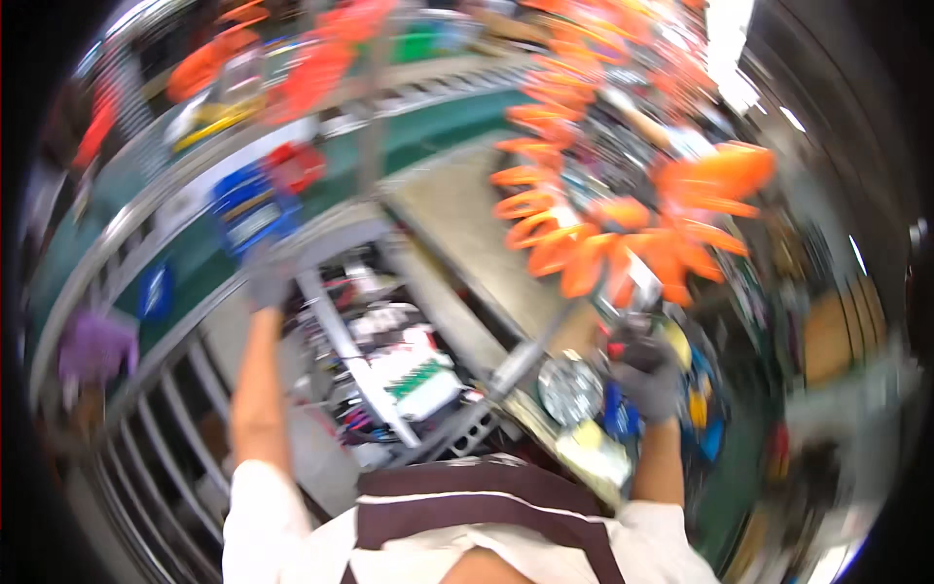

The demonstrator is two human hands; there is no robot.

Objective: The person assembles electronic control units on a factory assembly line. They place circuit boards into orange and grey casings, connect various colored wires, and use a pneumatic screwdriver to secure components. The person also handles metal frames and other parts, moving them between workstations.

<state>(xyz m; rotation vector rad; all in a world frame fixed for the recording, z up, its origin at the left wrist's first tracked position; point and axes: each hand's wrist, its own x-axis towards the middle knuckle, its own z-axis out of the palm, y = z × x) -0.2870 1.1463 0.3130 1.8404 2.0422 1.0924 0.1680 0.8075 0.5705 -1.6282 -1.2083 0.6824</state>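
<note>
My left hand [265, 277], in a grey glove, reaches to the upper left corner of an open metal-framed unit [360, 375] full of wiring and parts. Its fingers are smeared by motion, and whether they grip the frame cannot be told. A blue box [248, 209] lies just beyond that hand. On the right, my gloved right hand [647, 365] looks closed around something dark and blurred. Right above it hangs a large orange coiled hose [584, 258]; whether the hose joins the held thing is unclear. Inside the unit a green connector strip [416, 380] shows on a white part.
Beside my right hand stand a round, shiny, clear-looking container [571, 389] and blue items [621, 414]. A roller conveyor [438, 92] crosses the back. Red pieces [294, 167] lie near the blue box. Metal rails [199, 375] run at left. Another person's arm [637, 122] shows beyond the hose.
</note>
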